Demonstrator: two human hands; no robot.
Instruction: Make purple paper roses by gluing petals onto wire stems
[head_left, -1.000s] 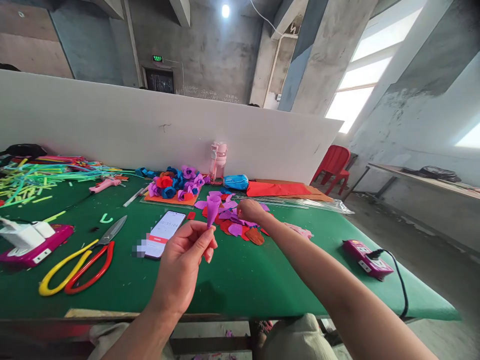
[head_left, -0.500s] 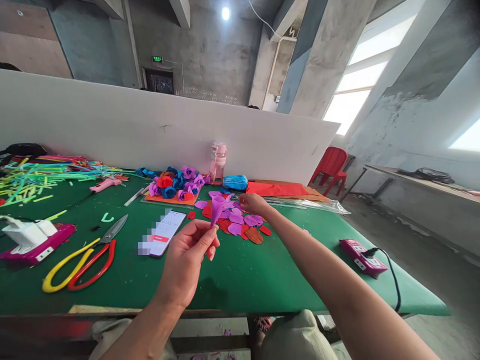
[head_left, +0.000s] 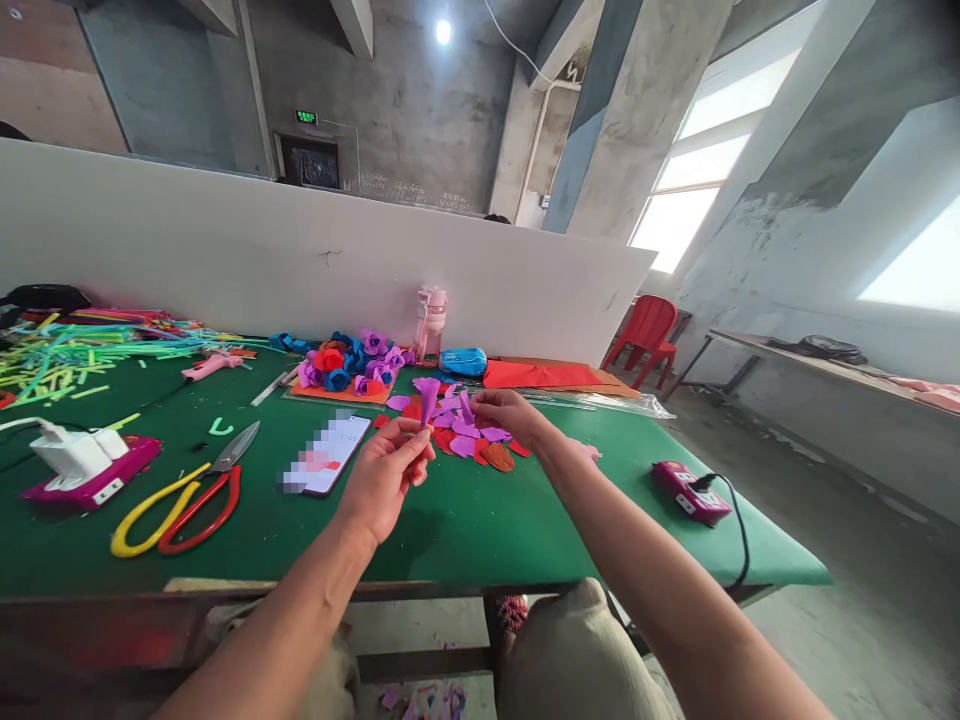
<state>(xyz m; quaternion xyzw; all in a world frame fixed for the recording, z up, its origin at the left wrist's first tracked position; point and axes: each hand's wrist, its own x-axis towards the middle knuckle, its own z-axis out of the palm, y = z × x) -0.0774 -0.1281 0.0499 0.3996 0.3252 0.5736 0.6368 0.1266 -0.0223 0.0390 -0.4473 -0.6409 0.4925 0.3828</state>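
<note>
My left hand pinches the lower tip of a rolled purple paper petal, its flared end pointing up. To the right, the fingers of my right hand are closed on a loose purple paper petal, lifted just above the pile. Beneath and between the hands lie cut petals in purple, red and one brown-orange. Behind them, finished paper flowers in purple, red and blue are heaped on an orange sheet.
Scissors and a phone lie left of my hands. Farther left are a pink glue gun, a power strip and coloured sticks. A pink bottle and blue pouch stand behind. Another power strip sits right.
My right hand has come back from the petal pile toward my left hand, now with a purple petal in its fingers. The left hand still holds the rolled petal. The view has shifted slightly.
</note>
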